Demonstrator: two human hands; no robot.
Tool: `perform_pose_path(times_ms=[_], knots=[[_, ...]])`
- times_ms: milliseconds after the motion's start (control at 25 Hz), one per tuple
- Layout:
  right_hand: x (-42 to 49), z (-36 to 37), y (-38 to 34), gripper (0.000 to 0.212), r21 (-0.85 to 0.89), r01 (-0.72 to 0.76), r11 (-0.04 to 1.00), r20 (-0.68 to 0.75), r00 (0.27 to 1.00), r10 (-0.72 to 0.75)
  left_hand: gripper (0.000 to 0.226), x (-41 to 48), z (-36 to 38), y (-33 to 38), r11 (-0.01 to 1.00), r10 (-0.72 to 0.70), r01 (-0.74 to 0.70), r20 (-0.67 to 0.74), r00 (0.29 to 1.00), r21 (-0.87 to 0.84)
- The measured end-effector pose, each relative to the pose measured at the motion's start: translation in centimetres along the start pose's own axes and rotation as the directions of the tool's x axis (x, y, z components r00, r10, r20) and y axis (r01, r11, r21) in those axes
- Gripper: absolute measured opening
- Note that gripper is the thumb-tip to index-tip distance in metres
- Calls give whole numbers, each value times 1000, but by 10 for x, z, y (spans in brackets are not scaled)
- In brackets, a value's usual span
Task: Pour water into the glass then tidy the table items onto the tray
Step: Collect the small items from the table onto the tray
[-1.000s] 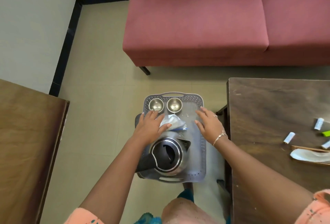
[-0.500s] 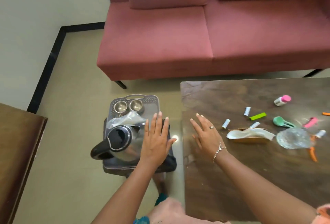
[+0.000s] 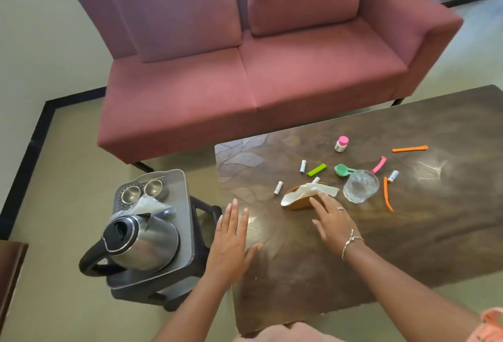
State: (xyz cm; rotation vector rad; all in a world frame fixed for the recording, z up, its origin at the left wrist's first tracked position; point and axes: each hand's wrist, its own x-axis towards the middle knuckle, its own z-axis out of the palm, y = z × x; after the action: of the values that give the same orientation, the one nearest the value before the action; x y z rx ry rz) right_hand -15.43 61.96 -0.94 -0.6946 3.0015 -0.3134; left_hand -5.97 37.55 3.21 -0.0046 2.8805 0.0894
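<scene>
A steel kettle [image 3: 141, 243] with a black handle stands on a grey tray [image 3: 182, 205] that rests on a low dark stool left of the dark wooden table [image 3: 381, 246]. Two small steel cups [image 3: 141, 192] and a clear plastic bag [image 3: 151, 205] share the tray. A clear glass [image 3: 360, 186] lies on its side on the table. My left hand [image 3: 231, 241] hovers flat and open over the table's left edge. My right hand [image 3: 330, 219] is open, its fingertips at a tan pouch with a white cloth [image 3: 304, 197].
Scattered on the table: a pink-capped bottle [image 3: 341, 144], small white tubes [image 3: 303, 166], a green bar [image 3: 316, 170], a green scoop [image 3: 343, 170], a pink clip [image 3: 379, 164] and orange sticks [image 3: 409, 148]. A red sofa [image 3: 258, 69] stands behind.
Both hands left the tray and moved right over the table. My view swung right and up, bringing the whole table and sofa into sight. My right hand reached the tan pouch.
</scene>
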Motion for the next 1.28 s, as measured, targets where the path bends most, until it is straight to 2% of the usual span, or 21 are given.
perform_pose_path(times_ms=[80, 160, 240, 320, 520, 640, 800, 920, 1000, 1080, 1280], knots=[[-10, -2, 4, 62, -19, -51, 999, -4, 999, 51, 75, -3, 3, 2, 1000, 10, -10, 60, 998, 1], [-18, -7, 5, 59, -20, -67, 998, -27, 997, 66, 79, -5, 7, 1, 998, 10, -6, 59, 998, -61], [-27, -8, 5, 57, -33, -78, 996, -24, 997, 77, 81, -8, 12, 1, 998, 36, -32, 70, 997, -53], [-38, -9, 7, 54, -26, -105, 994, -39, 994, 104, 75, -12, 18, -1, 994, 26, -12, 125, 992, -112], [-67, -11, 19, 51, -3, -174, 985, -36, 984, 174, 73, -21, 28, 2, 994, 26, 1, 254, 967, -106], [-69, -11, 41, 41, 89, -296, 951, -19, 954, 299, 70, -13, 32, 5, 995, 52, -30, 230, 972, -98], [-54, -14, 70, 32, 213, -499, 840, 31, 863, 505, 61, 11, 31, 15, 995, 41, -36, 59, 997, -93], [-42, -15, 110, 27, 253, -589, 768, 61, 801, 595, 45, 35, 27, 40, 993, 83, -78, 60, 995, -83], [-32, -14, 142, 23, 264, -622, 737, 92, 777, 623, 43, 54, 19, 66, 984, 138, -126, 95, 986, -123], [-20, -13, 174, 19, 268, -646, 715, 108, 757, 644, 41, 77, 17, 93, 969, 208, -200, 45, 977, -144], [10, -5, 261, 15, 232, -592, 772, 102, 804, 586, 42, 144, 19, 171, 928, 361, -352, 55, 931, -118]])
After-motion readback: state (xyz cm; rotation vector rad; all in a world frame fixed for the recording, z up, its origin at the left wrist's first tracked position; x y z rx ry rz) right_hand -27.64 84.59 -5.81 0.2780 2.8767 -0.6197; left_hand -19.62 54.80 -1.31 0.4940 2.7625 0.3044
